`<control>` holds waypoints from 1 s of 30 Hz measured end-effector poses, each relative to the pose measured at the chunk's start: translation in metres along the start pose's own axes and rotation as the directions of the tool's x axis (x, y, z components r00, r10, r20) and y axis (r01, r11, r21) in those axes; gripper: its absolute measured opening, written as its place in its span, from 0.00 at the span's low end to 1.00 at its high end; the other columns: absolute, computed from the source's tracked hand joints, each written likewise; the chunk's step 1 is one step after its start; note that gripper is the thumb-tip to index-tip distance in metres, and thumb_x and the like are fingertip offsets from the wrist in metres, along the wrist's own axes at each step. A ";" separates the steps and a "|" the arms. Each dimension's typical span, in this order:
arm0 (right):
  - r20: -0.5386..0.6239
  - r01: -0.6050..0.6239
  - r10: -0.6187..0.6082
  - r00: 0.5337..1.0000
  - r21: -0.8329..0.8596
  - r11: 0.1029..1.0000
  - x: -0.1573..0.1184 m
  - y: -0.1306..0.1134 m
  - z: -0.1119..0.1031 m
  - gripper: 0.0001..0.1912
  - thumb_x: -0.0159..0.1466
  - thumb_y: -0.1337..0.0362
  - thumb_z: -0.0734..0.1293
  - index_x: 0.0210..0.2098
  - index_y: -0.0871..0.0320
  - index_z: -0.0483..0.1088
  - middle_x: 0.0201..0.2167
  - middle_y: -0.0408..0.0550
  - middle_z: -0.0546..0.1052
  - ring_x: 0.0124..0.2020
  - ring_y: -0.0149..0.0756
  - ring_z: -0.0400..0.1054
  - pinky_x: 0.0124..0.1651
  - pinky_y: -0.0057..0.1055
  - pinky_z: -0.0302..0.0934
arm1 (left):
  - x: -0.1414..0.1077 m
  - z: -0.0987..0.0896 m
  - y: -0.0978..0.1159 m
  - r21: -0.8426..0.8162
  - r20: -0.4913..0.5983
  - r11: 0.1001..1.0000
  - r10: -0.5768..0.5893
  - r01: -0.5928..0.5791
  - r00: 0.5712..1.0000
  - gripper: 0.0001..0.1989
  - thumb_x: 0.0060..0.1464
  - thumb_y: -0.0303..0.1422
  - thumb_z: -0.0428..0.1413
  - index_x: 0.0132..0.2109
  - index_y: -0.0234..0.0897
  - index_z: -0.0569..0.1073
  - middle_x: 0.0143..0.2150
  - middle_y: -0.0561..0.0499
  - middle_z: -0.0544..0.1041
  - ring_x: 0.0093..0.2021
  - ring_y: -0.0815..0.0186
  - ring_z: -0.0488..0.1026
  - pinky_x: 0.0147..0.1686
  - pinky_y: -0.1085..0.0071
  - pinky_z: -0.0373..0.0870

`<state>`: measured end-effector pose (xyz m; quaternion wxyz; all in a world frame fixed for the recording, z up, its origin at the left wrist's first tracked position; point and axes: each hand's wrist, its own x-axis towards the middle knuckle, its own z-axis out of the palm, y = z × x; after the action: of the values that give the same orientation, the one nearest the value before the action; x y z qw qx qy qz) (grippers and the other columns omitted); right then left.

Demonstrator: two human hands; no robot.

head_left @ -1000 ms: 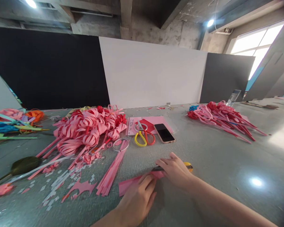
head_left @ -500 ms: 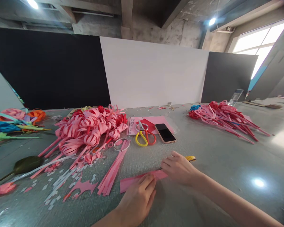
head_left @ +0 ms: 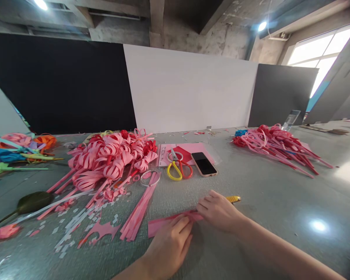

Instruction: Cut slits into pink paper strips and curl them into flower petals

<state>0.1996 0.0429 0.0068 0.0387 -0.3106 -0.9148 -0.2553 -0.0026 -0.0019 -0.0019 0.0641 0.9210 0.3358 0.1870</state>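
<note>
A folded pink paper strip (head_left: 160, 225) lies on the grey table near its front. My left hand (head_left: 172, 243) rests over the strip's middle, its fingers closed together and pressing on the paper. At the strip's right end is my right hand (head_left: 218, 210), fingers curled and closed; what they pinch is hidden underneath. A yellow utility knife (head_left: 233, 198) lies just behind my right hand, partly covered by it. To the left, a bundle of pink strips (head_left: 138, 217) touches a roll of clear tape (head_left: 150, 178).
Yellow-and-red scissors (head_left: 179, 170) and a phone (head_left: 204, 164) lie ahead, beside pink paper sheets (head_left: 202, 149). Pink paper loops (head_left: 105, 159) are heaped left, with white scraps (head_left: 70, 233) in front. Another pink-red bundle (head_left: 280, 146) lies at right.
My right hand has shifted slightly left along the strip's right end. My left hand stays in place on the paper.
</note>
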 end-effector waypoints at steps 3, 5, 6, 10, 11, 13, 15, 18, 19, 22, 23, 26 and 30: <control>0.011 -0.006 0.005 1.000 0.033 0.999 0.001 0.000 -0.002 0.03 0.59 0.70 0.58 0.29 0.58 0.62 0.24 0.40 0.69 0.24 0.31 0.60 0.33 0.32 0.44 | 0.001 -0.001 0.001 -0.016 0.004 1.000 -0.001 0.001 1.000 0.17 0.56 0.25 0.44 0.53 0.34 0.61 0.50 0.46 0.67 0.51 0.64 0.64 0.50 0.67 0.64; 0.009 -0.011 0.011 1.000 0.054 0.998 0.001 0.000 -0.002 0.03 0.59 0.70 0.58 0.30 0.57 0.62 0.24 0.40 0.70 0.24 0.31 0.60 0.33 0.31 0.44 | 0.002 -0.002 0.002 -0.035 0.008 0.999 -0.007 0.007 1.000 0.17 0.56 0.24 0.44 0.53 0.35 0.61 0.50 0.47 0.67 0.50 0.64 0.64 0.49 0.67 0.64; 0.006 -0.015 0.014 1.000 0.064 0.998 0.001 0.001 -0.001 0.04 0.59 0.69 0.58 0.30 0.57 0.62 0.24 0.39 0.70 0.24 0.31 0.60 0.33 0.31 0.44 | 0.002 -0.003 0.002 -0.044 0.008 0.999 -0.012 0.012 1.000 0.17 0.55 0.24 0.44 0.53 0.35 0.61 0.49 0.47 0.67 0.50 0.64 0.64 0.49 0.67 0.64; -0.003 -0.023 0.024 1.000 0.101 0.995 0.001 0.002 0.001 0.04 0.59 0.69 0.59 0.30 0.56 0.62 0.23 0.39 0.70 0.24 0.31 0.61 0.33 0.31 0.44 | 0.002 -0.003 0.002 -0.062 -0.006 0.998 -0.031 0.030 1.000 0.17 0.55 0.24 0.45 0.52 0.36 0.61 0.49 0.48 0.67 0.50 0.65 0.64 0.49 0.67 0.65; -0.001 -0.022 0.022 1.000 0.108 0.994 0.000 0.003 0.002 0.03 0.59 0.69 0.59 0.30 0.57 0.62 0.23 0.39 0.70 0.24 0.31 0.61 0.33 0.31 0.44 | 0.002 -0.003 0.002 -0.063 -0.006 0.997 -0.033 0.033 0.999 0.17 0.55 0.24 0.45 0.52 0.36 0.61 0.50 0.48 0.67 0.50 0.65 0.64 0.49 0.67 0.65; 0.007 -0.017 0.016 1.000 0.119 0.993 0.000 0.004 0.003 0.03 0.59 0.69 0.59 0.29 0.57 0.62 0.24 0.39 0.70 0.24 0.30 0.61 0.33 0.31 0.43 | 0.002 -0.002 0.002 -0.067 0.000 0.997 -0.036 0.036 0.999 0.17 0.55 0.24 0.45 0.52 0.36 0.61 0.50 0.48 0.67 0.50 0.65 0.64 0.49 0.67 0.64; 0.018 -0.014 0.012 1.000 0.124 0.992 -0.001 0.005 0.003 0.04 0.59 0.70 0.58 0.29 0.57 0.62 0.24 0.39 0.70 0.24 0.30 0.61 0.33 0.31 0.43 | 0.002 -0.002 0.002 -0.071 0.011 0.997 -0.038 0.039 0.999 0.17 0.55 0.24 0.45 0.52 0.37 0.61 0.50 0.48 0.67 0.50 0.65 0.64 0.49 0.67 0.64; 0.031 -0.021 0.017 0.999 0.130 0.991 -0.002 0.007 0.003 0.05 0.59 0.71 0.58 0.28 0.57 0.62 0.24 0.40 0.71 0.24 0.30 0.62 0.33 0.31 0.43 | 0.001 -0.002 0.002 -0.084 0.030 0.995 -0.051 0.053 0.998 0.17 0.55 0.24 0.45 0.53 0.37 0.61 0.50 0.49 0.66 0.50 0.65 0.64 0.49 0.67 0.65; 0.035 -0.023 0.018 0.999 0.130 0.991 -0.003 0.007 0.002 0.05 0.59 0.72 0.58 0.28 0.58 0.61 0.25 0.40 0.71 0.24 0.30 0.62 0.33 0.31 0.43 | 0.001 -0.003 0.003 -0.089 0.034 0.994 -0.056 0.059 0.998 0.17 0.55 0.24 0.45 0.53 0.38 0.61 0.50 0.49 0.66 0.50 0.65 0.64 0.49 0.67 0.65; 0.042 -0.024 0.018 0.999 0.129 0.991 -0.003 0.009 0.002 0.05 0.58 0.72 0.58 0.28 0.58 0.61 0.25 0.40 0.71 0.24 0.30 0.62 0.33 0.31 0.43 | 0.000 -0.003 0.003 -0.100 0.037 0.993 -0.059 0.062 0.998 0.17 0.55 0.24 0.44 0.52 0.38 0.61 0.51 0.49 0.66 0.50 0.66 0.64 0.49 0.67 0.64; 0.045 -0.021 0.015 0.999 0.127 0.992 -0.003 0.009 0.002 0.05 0.58 0.72 0.58 0.28 0.58 0.61 0.25 0.40 0.71 0.24 0.30 0.62 0.33 0.31 0.43 | 0.000 -0.003 0.002 -0.100 0.035 0.993 -0.058 0.061 0.998 0.17 0.56 0.24 0.44 0.53 0.38 0.61 0.51 0.49 0.65 0.50 0.66 0.63 0.49 0.67 0.64; 0.053 -0.017 0.010 0.999 0.125 0.992 -0.004 0.010 0.002 0.05 0.58 0.72 0.58 0.28 0.58 0.61 0.24 0.40 0.71 0.24 0.30 0.62 0.33 0.31 0.43 | 0.001 -0.003 0.002 -0.097 0.039 0.994 -0.053 0.057 0.998 0.17 0.56 0.24 0.44 0.53 0.38 0.60 0.51 0.49 0.65 0.51 0.66 0.63 0.50 0.68 0.63; 0.068 -0.025 0.015 0.998 0.141 0.990 -0.006 0.013 0.000 0.06 0.59 0.71 0.57 0.27 0.58 0.62 0.24 0.40 0.71 0.23 0.30 0.62 0.33 0.31 0.43 | 0.001 -0.003 0.002 -0.102 0.043 0.993 -0.047 0.052 0.998 0.17 0.56 0.24 0.44 0.52 0.38 0.61 0.50 0.49 0.66 0.50 0.65 0.63 0.50 0.67 0.63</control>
<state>0.2119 0.0491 0.0111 0.0326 -0.3245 -0.9283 -0.1787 -0.0020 -0.0025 0.0018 0.1229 0.9114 0.3470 0.1837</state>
